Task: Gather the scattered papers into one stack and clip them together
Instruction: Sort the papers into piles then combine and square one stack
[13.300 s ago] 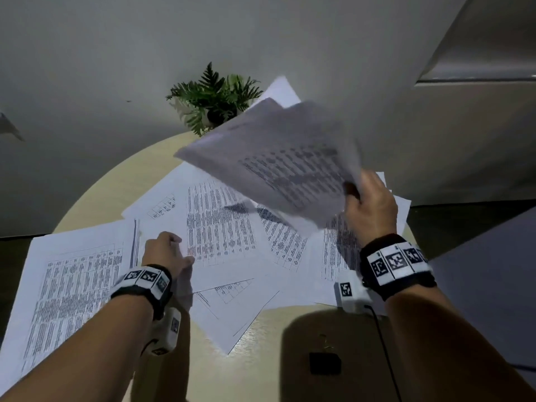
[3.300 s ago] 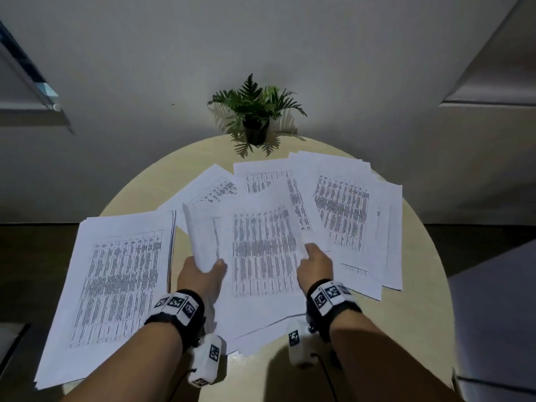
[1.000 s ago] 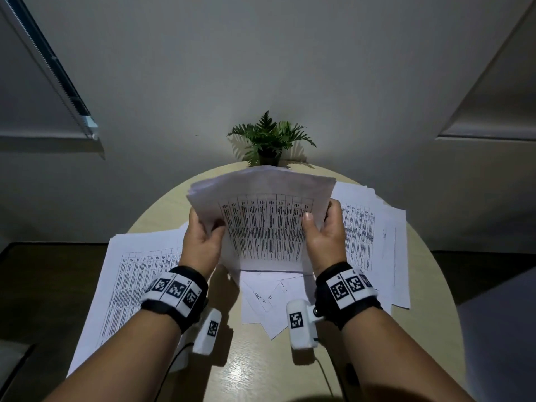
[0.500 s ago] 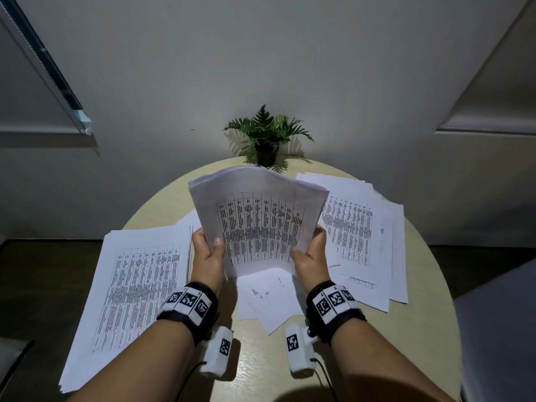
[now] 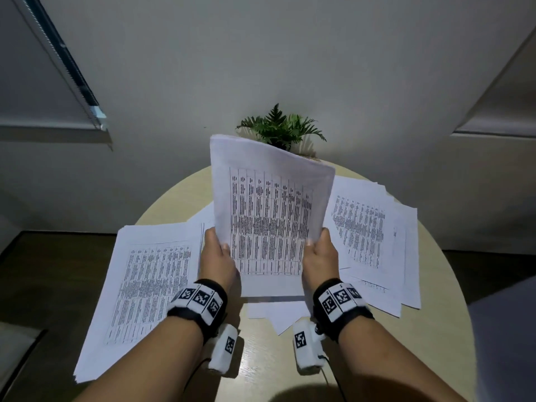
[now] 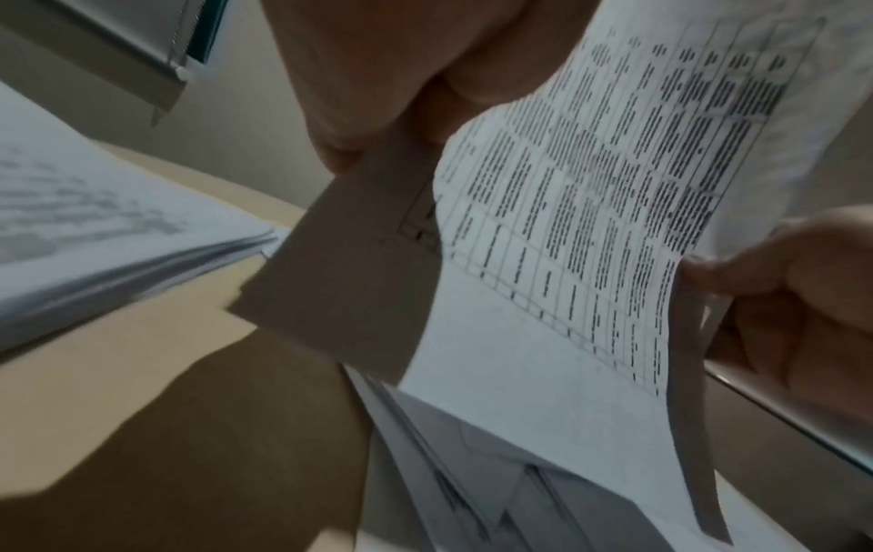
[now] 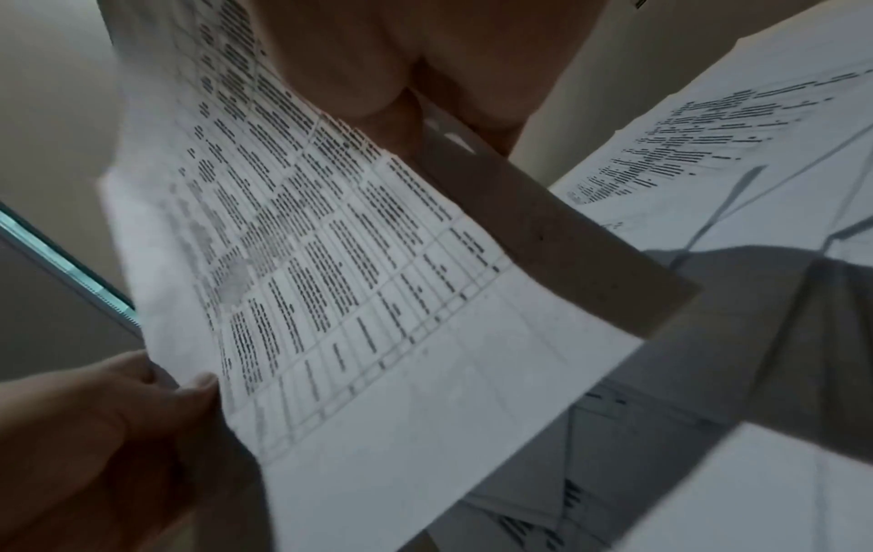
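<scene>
Your left hand and right hand each grip a side edge of the upright sheaf of papers, held above the round surface. One pile lies left, overhanging the edge; another pile lies fanned at right.

Round beige table — paper piles left, right; potted plant at back.

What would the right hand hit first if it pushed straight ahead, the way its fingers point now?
Probably the spread papers on the table beyond the right hand, well before the plant; depth is unclear.
</scene>
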Tool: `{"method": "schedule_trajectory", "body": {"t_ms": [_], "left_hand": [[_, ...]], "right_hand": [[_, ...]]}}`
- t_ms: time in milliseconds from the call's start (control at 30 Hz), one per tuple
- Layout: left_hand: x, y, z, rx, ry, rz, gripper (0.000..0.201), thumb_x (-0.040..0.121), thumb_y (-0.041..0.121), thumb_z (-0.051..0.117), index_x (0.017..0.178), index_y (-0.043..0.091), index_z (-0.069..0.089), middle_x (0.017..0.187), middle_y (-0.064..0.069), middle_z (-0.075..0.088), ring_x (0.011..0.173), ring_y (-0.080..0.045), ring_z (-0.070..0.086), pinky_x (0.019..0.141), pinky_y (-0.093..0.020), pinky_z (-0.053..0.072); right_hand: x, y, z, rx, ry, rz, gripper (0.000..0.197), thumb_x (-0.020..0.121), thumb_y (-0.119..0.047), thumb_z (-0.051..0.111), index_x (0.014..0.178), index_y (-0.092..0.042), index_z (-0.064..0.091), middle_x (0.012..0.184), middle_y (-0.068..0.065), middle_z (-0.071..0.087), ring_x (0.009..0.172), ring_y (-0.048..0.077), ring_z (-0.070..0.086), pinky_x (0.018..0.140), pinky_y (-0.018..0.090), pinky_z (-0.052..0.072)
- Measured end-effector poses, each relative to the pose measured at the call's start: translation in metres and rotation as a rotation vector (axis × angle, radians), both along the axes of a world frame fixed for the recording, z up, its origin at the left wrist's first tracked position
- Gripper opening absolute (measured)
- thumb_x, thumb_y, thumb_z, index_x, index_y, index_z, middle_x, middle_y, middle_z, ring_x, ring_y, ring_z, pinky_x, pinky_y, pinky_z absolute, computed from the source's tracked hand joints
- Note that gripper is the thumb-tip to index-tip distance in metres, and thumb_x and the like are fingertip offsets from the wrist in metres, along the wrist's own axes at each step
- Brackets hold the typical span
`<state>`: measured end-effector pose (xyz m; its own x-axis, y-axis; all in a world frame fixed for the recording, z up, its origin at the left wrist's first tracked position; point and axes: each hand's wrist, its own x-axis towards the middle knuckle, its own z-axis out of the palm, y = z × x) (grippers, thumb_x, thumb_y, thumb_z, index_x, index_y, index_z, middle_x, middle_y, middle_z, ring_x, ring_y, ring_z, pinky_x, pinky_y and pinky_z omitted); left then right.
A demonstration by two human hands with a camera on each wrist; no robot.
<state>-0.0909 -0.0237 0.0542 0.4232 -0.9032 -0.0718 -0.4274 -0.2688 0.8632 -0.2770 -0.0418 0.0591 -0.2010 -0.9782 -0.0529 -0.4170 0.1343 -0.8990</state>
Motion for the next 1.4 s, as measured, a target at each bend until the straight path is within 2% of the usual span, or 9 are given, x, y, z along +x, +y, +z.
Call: {"method": "schedule_trajectory", "body": {"t_ms": [167, 333, 533, 767, 933, 1000, 1133, 1267, 1400], "left_hand": [[0.051, 0.018, -0.006, 0.109, -0.183, 0.058, 0.027, 0.097, 0.006, 0.044, 0.124, 0.01, 0.048, 0.091, -0.005, 0.057, 0.081, -0.022, 0.052, 0.071, -0.028, 0.04], [0.118, 0.063, -0.038, 0.298, -0.255, 0.135, 0.024, 0.094, 0.003, 0.047, 0.116, 0.009, 0.055, 0.087, -0.007, 0.059, 0.081, -0.024, 0.054, 0.076, -0.03, 0.046], [0.188, 0.101, -0.056, 0.432, -0.296, 0.224, 0.025, 0.091, 0.0, 0.045, 0.113, 0.006, 0.055, 0.086, -0.009, 0.056, 0.08, -0.026, 0.052, 0.074, -0.03, 0.043], [0.224, 0.105, -0.071, 0.49, -0.295, 0.274, 0.03, 0.093, 0.007, 0.045, 0.121, 0.01, 0.054, 0.108, -0.016, 0.063, 0.098, -0.033, 0.058, 0.089, -0.042, 0.049], [0.232, 0.094, -0.084, 0.537, -0.282, 0.231, 0.039, 0.087, 0.003, 0.047, 0.126, 0.007, 0.047, 0.131, -0.019, 0.047, 0.113, -0.04, 0.051, 0.098, -0.051, 0.045], [0.232, 0.088, -0.092, 0.542, -0.225, 0.186, 0.044, 0.087, -0.001, 0.043, 0.131, 0.0, 0.038, 0.135, -0.022, 0.042, 0.113, -0.041, 0.051, 0.1, -0.051, 0.043], [0.236, 0.084, -0.099, 0.577, -0.195, 0.17, 0.052, 0.086, -0.002, 0.042, 0.137, 0.002, 0.032, 0.139, -0.021, 0.039, 0.117, -0.042, 0.049, 0.101, -0.052, 0.042], [0.229, 0.077, -0.089, 0.581, -0.22, 0.153, 0.073, 0.086, 0.003, 0.05, 0.149, 0.013, 0.014, 0.156, -0.015, 0.019, 0.139, -0.04, 0.027, 0.111, -0.058, 0.027], [0.188, 0.048, -0.068, 0.478, -0.386, 0.063, 0.073, 0.09, 0.018, 0.057, 0.151, 0.019, 0.017, 0.16, -0.007, 0.012, 0.147, -0.029, 0.011, 0.115, -0.056, 0.014]], "right_hand": [[0.037, 0.009, -0.005, 0.129, 0.016, 0.131, 0.034, 0.099, -0.009, 0.042, 0.132, -0.016, 0.044, 0.11, 0.003, 0.058, 0.084, 0.013, 0.056, 0.058, 0.013, 0.04], [0.1, 0.039, -0.047, 0.226, 0.102, 0.31, 0.034, 0.096, -0.009, 0.045, 0.129, -0.014, 0.053, 0.123, 0.006, 0.057, 0.104, 0.017, 0.054, 0.091, 0.023, 0.041], [0.169, 0.059, -0.073, 0.268, 0.173, 0.504, 0.055, 0.092, 0.002, 0.042, 0.142, -0.02, 0.042, 0.126, 0.01, 0.057, 0.108, 0.023, 0.056, 0.087, 0.023, 0.042], [0.21, 0.061, -0.084, 0.305, 0.282, 0.533, 0.059, 0.091, 0.004, 0.041, 0.148, -0.007, 0.027, 0.13, 0.016, 0.04, 0.104, 0.026, 0.051, 0.084, 0.018, 0.039], [0.223, 0.072, -0.09, 0.336, 0.284, 0.475, 0.072, 0.087, 0.01, 0.038, 0.152, -0.008, 0.011, 0.159, 0.006, 0.007, 0.143, 0.025, 0.017, 0.118, 0.027, 0.018], [0.227, 0.075, -0.088, 0.381, 0.216, 0.528, 0.08, 0.087, 0.014, 0.035, 0.154, -0.011, -0.001, 0.162, -0.001, -0.01, 0.149, 0.016, 0.001, 0.114, 0.016, 0.004], [0.225, 0.073, -0.089, 0.428, 0.195, 0.617, 0.083, 0.086, 0.017, 0.034, 0.154, -0.011, -0.005, 0.16, -0.002, -0.019, 0.149, 0.012, -0.001, 0.106, 0.009, 0.007], [0.207, 0.059, -0.084, 0.348, 0.257, 0.649, 0.067, 0.094, 0.002, 0.04, 0.154, -0.01, 0.011, 0.162, 0.003, 0.003, 0.149, 0.016, 0.01, 0.11, 0.014, 0.008], [0.157, 0.018, -0.068, 0.249, 0.298, 0.5, 0.044, 0.094, -0.006, 0.046, 0.138, -0.012, 0.048, 0.137, 0.01, 0.044, 0.125, 0.023, 0.05, 0.107, 0.03, 0.039]]}}
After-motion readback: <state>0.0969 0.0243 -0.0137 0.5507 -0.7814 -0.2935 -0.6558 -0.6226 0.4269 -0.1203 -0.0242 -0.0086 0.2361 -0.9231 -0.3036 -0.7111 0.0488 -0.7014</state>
